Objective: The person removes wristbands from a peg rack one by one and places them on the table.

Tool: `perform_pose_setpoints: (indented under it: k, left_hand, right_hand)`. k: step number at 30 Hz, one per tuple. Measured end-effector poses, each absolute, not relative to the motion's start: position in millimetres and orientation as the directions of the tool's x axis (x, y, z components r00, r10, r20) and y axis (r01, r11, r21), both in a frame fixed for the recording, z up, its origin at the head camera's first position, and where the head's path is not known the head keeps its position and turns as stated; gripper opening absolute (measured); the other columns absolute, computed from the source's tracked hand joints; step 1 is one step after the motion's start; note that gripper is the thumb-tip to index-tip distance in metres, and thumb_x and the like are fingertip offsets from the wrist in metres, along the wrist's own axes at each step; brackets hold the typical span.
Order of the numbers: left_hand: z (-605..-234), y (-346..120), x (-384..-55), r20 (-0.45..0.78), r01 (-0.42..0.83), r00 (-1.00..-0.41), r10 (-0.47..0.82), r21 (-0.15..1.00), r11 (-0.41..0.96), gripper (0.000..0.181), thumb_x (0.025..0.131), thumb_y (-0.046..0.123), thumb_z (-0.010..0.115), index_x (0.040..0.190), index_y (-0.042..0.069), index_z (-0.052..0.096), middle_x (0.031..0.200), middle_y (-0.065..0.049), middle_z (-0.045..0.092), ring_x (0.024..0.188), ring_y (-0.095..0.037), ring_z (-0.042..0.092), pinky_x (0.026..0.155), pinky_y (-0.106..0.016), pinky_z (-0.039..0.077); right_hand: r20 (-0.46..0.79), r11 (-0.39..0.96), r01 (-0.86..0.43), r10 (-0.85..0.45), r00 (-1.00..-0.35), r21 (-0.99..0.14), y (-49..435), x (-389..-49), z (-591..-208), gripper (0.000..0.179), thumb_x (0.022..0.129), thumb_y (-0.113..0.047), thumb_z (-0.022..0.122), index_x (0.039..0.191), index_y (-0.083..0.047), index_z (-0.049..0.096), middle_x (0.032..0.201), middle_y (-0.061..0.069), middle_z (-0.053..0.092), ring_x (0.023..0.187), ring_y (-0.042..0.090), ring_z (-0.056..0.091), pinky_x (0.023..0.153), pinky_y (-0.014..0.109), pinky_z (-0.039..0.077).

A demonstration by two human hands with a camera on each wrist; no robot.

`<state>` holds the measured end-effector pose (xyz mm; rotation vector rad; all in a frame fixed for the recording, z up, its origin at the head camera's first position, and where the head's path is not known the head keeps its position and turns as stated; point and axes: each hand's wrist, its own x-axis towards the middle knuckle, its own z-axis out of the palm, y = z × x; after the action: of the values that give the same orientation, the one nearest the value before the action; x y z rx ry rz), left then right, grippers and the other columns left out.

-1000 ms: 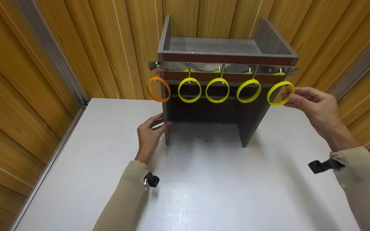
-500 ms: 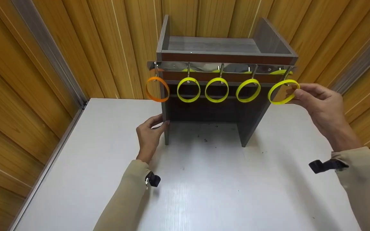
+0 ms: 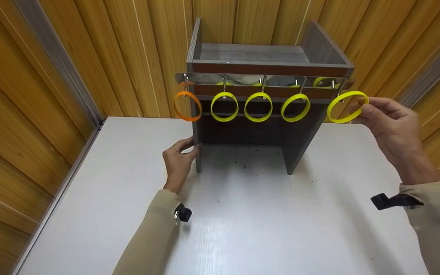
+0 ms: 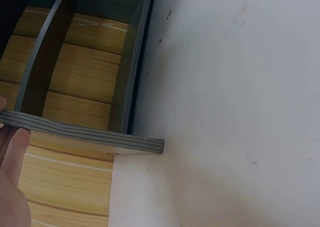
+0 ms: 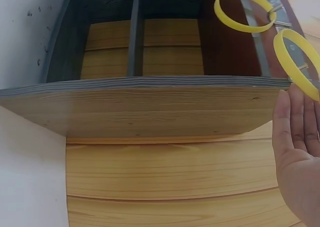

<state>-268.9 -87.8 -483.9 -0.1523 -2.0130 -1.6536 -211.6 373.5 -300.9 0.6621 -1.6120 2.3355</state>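
Observation:
My right hand point(image 3: 397, 131) pinches the rightmost yellow ring point(image 3: 329, 111) at its right edge, in front of the end hook of a metal hook strip point(image 3: 243, 79). Whether this ring still encircles the hook, I cannot tell. In the right wrist view the palm point(image 5: 300, 172) faces the camera, fingers against the yellow ring point(image 5: 287, 62). Low on the left, my left hand point(image 3: 178, 162) grips the left side panel point(image 3: 198, 164) of a grey wooden shelf, thumb in front; its fingertips are partly hidden behind the board. An orange ring point(image 3: 176, 109) hangs on the leftmost hook.
Three more yellow rings hang between, a left one point(image 3: 213, 110), a middle one point(image 3: 246, 110) and a right one point(image 3: 283, 110). The shelf's right panel point(image 3: 300, 137) stands on a white table point(image 3: 243, 229). Wood-look walls point(image 3: 220, 23) rise behind and beside it.
My right hand has moved right and slightly up, drawing the rightmost yellow ring outward along with it. The left hand keeps its grip on the panel; the other rings have stayed put.

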Motion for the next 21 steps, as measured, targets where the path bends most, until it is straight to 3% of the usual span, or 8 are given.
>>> perform_pose_setpoints:
  k: [6, 13, 21]
  left_hand:
    - [-485, -87, -269, 0.474, 0.417, -0.846, -0.246, 0.874, 0.25, 0.026, 0.087, 0.0, 0.085, 0.113, 0.003, 0.082, 0.105, -0.004, 0.081, 0.101, -0.02, 0.077, 0.081, -0.029, 0.063]
    - [-485, -86, -269, 0.491, 0.42, -0.833, -0.257, 0.862, 0.284, 0.025, 0.086, -0.003, 0.084, 0.111, 0.002, 0.082, 0.104, -0.007, 0.081, 0.099, -0.023, 0.078, 0.081, -0.039, 0.065]
    - [-486, -85, -269, 0.496, 0.426, -0.829, -0.259, 0.86, 0.282, 0.025, 0.087, -0.004, 0.084, 0.111, 0.002, 0.082, 0.104, -0.006, 0.081, 0.099, -0.024, 0.078, 0.082, -0.037, 0.064]
  right_hand:
    - [0.463, -0.438, -0.398, -0.049, -0.885, -0.806, 381, -201, -304, 0.026, 0.102, 0.019, 0.051, 0.127, 0.022, 0.06, 0.12, 0.027, 0.071, 0.105, 0.036, 0.074, 0.097, 0.042, 0.056]
    - [0.448, -0.369, -0.415, -0.002, -0.894, -0.831, 394, -192, -320, 0.026, 0.103, 0.018, 0.052, 0.128, 0.021, 0.06, 0.121, 0.023, 0.069, 0.107, 0.031, 0.074, 0.098, 0.038, 0.057]
    - [0.369, -0.33, -0.363, 0.046, -0.928, -0.871, 407, -192, -343, 0.024, 0.104, 0.014, 0.054, 0.126, 0.019, 0.063, 0.116, 0.021, 0.074, 0.106, 0.029, 0.074, 0.096, 0.037, 0.059]
